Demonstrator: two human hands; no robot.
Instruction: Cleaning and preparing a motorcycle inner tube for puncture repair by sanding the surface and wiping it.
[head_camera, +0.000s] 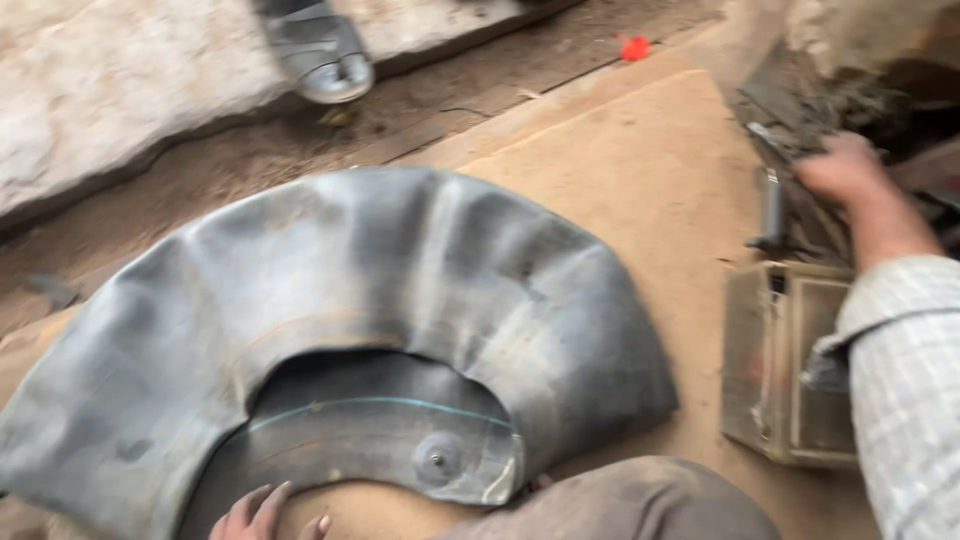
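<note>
A large black inner tube (340, 330) lies flattened and folded on a brown board (640, 190) on the ground, right in front of the person; its round valve patch (438, 460) faces up near the lower edge. The left hand (268, 512) rests at the bottom edge of the tube, fingers spread flat and touching the rubber, the grip released and holding nothing. The right hand (848, 168) is well apart from the tube, reached out to a pile of dark metal tools (790, 120) at the right; the fingers curl over them, but the blur hides whether the grip is clenched. A worn open box (790, 360) stands below this arm.
</note>
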